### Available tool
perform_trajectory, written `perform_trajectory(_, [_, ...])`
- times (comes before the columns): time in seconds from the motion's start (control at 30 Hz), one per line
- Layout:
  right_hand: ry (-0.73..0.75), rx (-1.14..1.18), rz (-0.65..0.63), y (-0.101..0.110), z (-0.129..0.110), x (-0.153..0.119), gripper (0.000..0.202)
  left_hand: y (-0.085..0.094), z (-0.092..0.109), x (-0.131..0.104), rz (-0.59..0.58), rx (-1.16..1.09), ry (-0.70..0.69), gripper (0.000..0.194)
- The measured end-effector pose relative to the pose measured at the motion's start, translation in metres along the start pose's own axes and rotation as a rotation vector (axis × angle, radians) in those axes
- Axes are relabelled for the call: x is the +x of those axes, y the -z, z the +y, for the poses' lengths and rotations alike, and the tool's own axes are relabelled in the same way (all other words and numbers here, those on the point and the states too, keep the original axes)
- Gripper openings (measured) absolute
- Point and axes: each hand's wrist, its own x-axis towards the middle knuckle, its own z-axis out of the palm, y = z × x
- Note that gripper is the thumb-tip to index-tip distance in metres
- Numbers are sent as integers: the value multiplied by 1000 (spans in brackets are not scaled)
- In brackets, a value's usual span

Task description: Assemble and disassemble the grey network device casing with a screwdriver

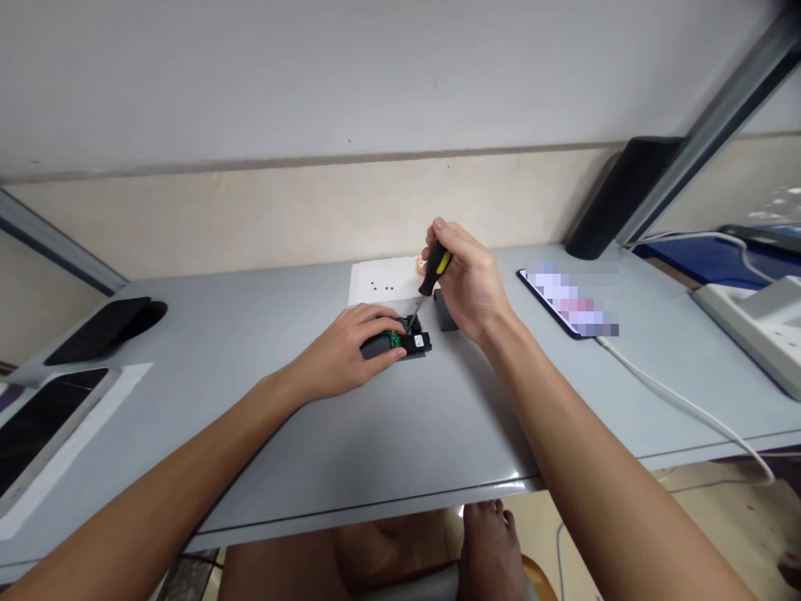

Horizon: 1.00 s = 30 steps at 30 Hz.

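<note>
A small black device [415, 342] with a green circuit board lies on the grey table, its inside exposed. My left hand [341, 351] grips it from the left, fingers over the top and thumb along the near edge. My right hand [469, 280] is wrapped round the black and yellow handle of a screwdriver [433, 271]. The screwdriver slants down to the left, its tip at the board. Behind the device, several tiny dark screws [387, 289] rest on a white paper [366, 275]. A dark block-like piece [445, 313] stands just right of the device, partly hidden by my right hand.
A lit phone [563, 305] with a white cable lies to the right. Behind it a black cylinder [619, 200] leans near the wall. A white power strip [751, 334] is at the far right. At the left are a black case [100, 330] and a tablet-like device [53, 426].
</note>
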Motion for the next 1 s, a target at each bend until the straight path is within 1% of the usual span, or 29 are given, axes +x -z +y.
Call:
perform_trajectory(0.07, [10,-19,11,0,3,0,50,0,-1,0,-5,3,7,25])
perform_trajectory(0.13, [29,-86,8,-3,5,-1,51,-1,-1,0,-5,4,10,26])
perform_trajectory(0.23, [86,-196,13,-6,5,-5,47,-1,-2,0,5,3,-6,27])
perform_trajectory(0.33, [107,-225,4,-8,2,-9,45,0,-1,-1,14,6,-17,26])
perform_trajectory(0.43, [120,-301,-31,-7,-1,-10,44,1,0,-1,15,10,-18,25])
perform_trajectory(0.5, [136,-381,-19,-4,-1,-9,41,1,0,-1,18,10,-23,25])
perform_trajectory(0.57, [144,-434,26,-2,1,-6,41,2,0,-1,17,8,-24,24])
perform_trajectory(0.63, [159,-432,76,0,3,-4,43,1,0,-1,17,5,-23,23])
perform_trajectory(0.77, [263,-337,202,1,2,-1,42,0,-2,-1,24,5,-23,24])
perform_trajectory(0.83, [300,-356,280,2,-1,-2,40,-1,-3,-1,22,6,-29,25])
perform_trajectory(0.93, [272,-467,370,5,-2,-2,39,-1,-4,-1,17,4,-26,25])
perform_trajectory(1.0, [236,-521,394,7,-1,-2,40,0,-3,-1,12,3,-18,25])
